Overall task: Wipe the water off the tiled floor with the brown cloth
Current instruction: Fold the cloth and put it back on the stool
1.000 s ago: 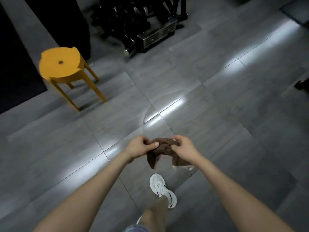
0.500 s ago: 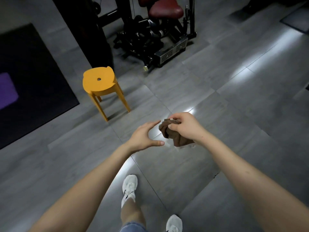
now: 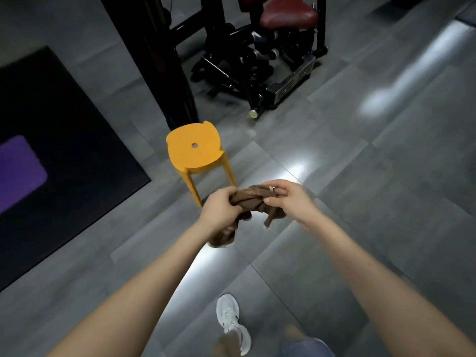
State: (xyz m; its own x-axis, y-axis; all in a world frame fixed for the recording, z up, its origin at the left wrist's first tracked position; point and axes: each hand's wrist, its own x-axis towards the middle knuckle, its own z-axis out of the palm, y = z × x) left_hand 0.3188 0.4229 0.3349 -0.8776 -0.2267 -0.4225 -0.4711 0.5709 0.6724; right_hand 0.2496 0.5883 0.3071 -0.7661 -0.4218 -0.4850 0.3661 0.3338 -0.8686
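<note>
Both the left hand (image 3: 221, 208) and the right hand (image 3: 288, 199) grip the twisted brown cloth (image 3: 251, 202) between them in mid-air, seemingly wringing it, so next it likely must come down to the tiled floor (image 3: 322, 253) below to wipe.

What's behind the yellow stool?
Behind the stool rises a black post, with a black gym machine and its red seat further back. The stool's seat hides the post's base.
</note>
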